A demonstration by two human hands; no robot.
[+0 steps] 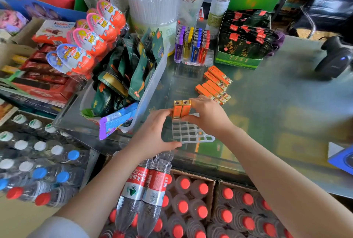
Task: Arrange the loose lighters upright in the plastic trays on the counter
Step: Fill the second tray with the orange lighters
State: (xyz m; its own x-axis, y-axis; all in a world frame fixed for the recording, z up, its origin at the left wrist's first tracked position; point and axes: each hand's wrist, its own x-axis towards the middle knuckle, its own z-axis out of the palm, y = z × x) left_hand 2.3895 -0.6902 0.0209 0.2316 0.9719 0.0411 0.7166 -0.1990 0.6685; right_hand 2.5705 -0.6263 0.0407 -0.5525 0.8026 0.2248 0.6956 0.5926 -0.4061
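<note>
A clear plastic grid tray (191, 134) lies on the glass counter in front of me. Two orange lighters (181, 109) stand upright in its far row. My right hand (207, 116) grips them from the right side. My left hand (155, 134) rests on the tray's left and near edge, its fingertips also touching the lighters' left side. Several loose orange lighters (214, 84) lie flat in a heap just behind my right hand. A second tray (207, 58) farther back holds purple, yellow, blue and red lighters (192, 44) upright.
A clear bin of green snack packets (133, 73) stands left of the tray. A green box of black packets (246, 44) sits at the back right, a black barcode scanner (334, 58) farther right. Water bottles (145, 188) stand below the counter edge.
</note>
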